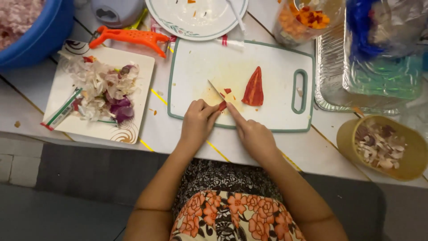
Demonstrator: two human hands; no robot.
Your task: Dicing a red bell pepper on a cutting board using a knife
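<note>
A pepper piece [253, 87] lies on the cutting board [272, 67], a square plate [136, 67] to its left, a foil tray [327, 76] right.

A white tabletop [312, 151] crossed by thin dark seams and short yellow diagonal strips spreads beneath and around the grip, running off the frame to both sides and away from the person. Nearer the person than the grip, past the table's edge, lies a dark grey floor [84, 192]. Far to the grip's left, pale square tiles [18, 163] border that floor. Light is soft and even, casting faint shadows.
</note>
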